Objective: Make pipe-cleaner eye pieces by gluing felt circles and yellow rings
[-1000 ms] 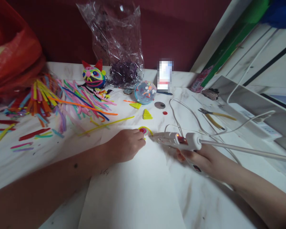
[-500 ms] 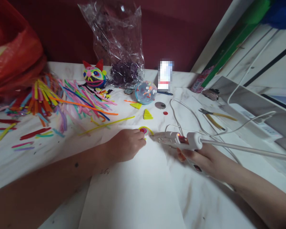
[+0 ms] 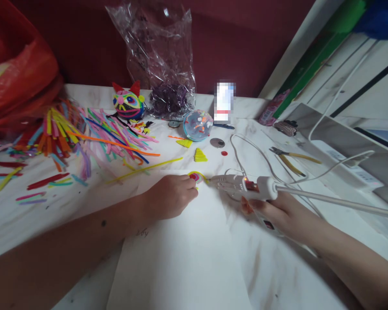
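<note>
My left hand [image 3: 174, 196] is closed in a pinch on a small pipe-cleaner coil [image 3: 198, 175] with red, pink and yellow rings. Fingers hide part of the coil, which is just above a sheet of white paper [image 3: 181, 254]. A white glue gun [image 3: 245, 187] with a lit orange light is gripped in my right hand [image 3: 271, 211]. Its nozzle points left at the yellow tail of the coil; whether they touch I cannot tell. Just beyond lie two yellow ridged triangular pieces, one of them a yellow pipe-cleaner triangle [image 3: 200, 155], and a small red disc [image 3: 224, 153].
Loose pipe cleaners [image 3: 116, 133] spread at left beside a red bag [image 3: 22, 64]. Behind stand a colourful cat-face ball [image 3: 128, 101], a clear bag [image 3: 171, 86], and a clear dome [image 3: 198, 125]. Pliers [image 3: 294, 159], cables and a power strip [image 3: 345, 165] lie at right.
The glue gun and my right hand have shifted slightly right, drawing the nozzle back a little from the coil. My left hand has stayed in place.
</note>
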Available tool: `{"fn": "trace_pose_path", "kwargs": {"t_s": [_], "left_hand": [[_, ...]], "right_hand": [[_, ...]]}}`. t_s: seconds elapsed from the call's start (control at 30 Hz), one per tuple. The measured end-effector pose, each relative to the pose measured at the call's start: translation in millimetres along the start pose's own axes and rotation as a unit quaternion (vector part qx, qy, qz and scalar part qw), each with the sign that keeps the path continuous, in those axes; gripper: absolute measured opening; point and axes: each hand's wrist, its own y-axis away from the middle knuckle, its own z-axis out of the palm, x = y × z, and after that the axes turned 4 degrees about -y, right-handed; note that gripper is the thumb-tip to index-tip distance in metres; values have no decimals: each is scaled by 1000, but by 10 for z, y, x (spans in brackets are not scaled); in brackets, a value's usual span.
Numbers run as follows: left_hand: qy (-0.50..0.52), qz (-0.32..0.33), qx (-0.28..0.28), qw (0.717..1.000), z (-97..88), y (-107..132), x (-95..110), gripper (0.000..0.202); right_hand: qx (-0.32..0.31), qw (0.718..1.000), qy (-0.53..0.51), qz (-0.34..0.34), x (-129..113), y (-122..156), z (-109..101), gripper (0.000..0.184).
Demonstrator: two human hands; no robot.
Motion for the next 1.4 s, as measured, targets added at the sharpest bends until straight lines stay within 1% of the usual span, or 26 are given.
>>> {"fn": "trace_pose_path", "kwargs": {"t_s": [0.13, 0.23, 0.3, 0.4, 0.5, 0.57, 0.63, 0.67, 0.73, 0.87, 0.97, 1.0, 1.03, 1.07, 1.13, 1.17, 1.2, 1.23, 1.27, 1.3, 1.37, 1.4], "left_hand": [[1, 0, 5, 1000, -4, 0, 1, 21], [3, -1, 13, 1000, -2, 5, 2, 21], [7, -3, 14, 1000, 6, 9, 1, 20], [6, -1, 8, 1000, 19, 14, -5, 21], [2, 0, 5, 1000, 22, 15, -14, 21], [6, -2, 12, 1000, 21, 13, -22, 21], [13, -1, 18, 1000, 21, 11, -29, 21], [14, 0, 21, 1000, 21, 11, -31, 22], [13, 1, 27, 1000, 23, 13, -33, 22], [13, -3, 29, 999, 20, 19, -26, 21], [7, -2, 24, 1000, 13, 20, -22, 20], [3, -4, 22, 1000, 11, 19, -22, 20], [0, -5, 20, 1000, 11, 17, -22, 20], [0, -6, 18, 1000, 12, 15, -22, 20], [5, -13, 18, 1000, 18, 10, -23, 18], [7, -18, 18, 1000, 23, 7, -22, 16], [9, -24, 19, 999, 28, 5, -20, 14], [11, -32, 20, 999, 34, 3, -17, 13], [13, -41, 20, 999, 38, 2, -13, 13], [14, -48, 19, 999, 43, 2, -7, 13], [14, -63, 22, 998, 52, 7, 5, 15], [12, -71, 28, 997, 57, 11, 11, 15]], "right_hand": [[-10, 1000, 8, 2, -28, -14, 2, 35], [7, 1000, -2, 3, -42, -11, 33, 35], [54, 998, -16, 10, -26, -1, 53, 33], [164, 986, 5, 6, 41, -6, 28, 32], [263, 959, 107, -7, 135, -81, -100, 26], [290, 932, 218, 15, 200, -163, -214, 20], [251, 903, 345, 52, 258, -250, -304, 19], [232, 887, 390, 79, 282, -289, -332, 20], [200, 868, 438, 119, 314, -352, -349, 25], [155, 865, 454, 148, 344, -388, -334, 35], [109, 865, 465, 153, 381, -327, -406, 35], [102, 864, 470, 149, 393, -295, -446, 35], [105, 864, 475, 132, 398, -264, -485, 37], [121, 867, 473, 102, 391, -237, -517, 38], [164, 889, 428, 0, 329, -219, -532, 34], [177, 904, 384, -63, 271, -236, -506, 30], [177, 920, 328, -123, 200, -273, -457, 26], [162, 933, 274, -169, 120, -328, -385, 23], [133, 939, 238, -209, 39, -398, -296, 21], [106, 941, 221, -234, -36, -477, -195, 20], [63, 940, 224, -249, -143, -634, 15, 21], [59, 942, 227, -239, -167, -699, 112, 22]]}}
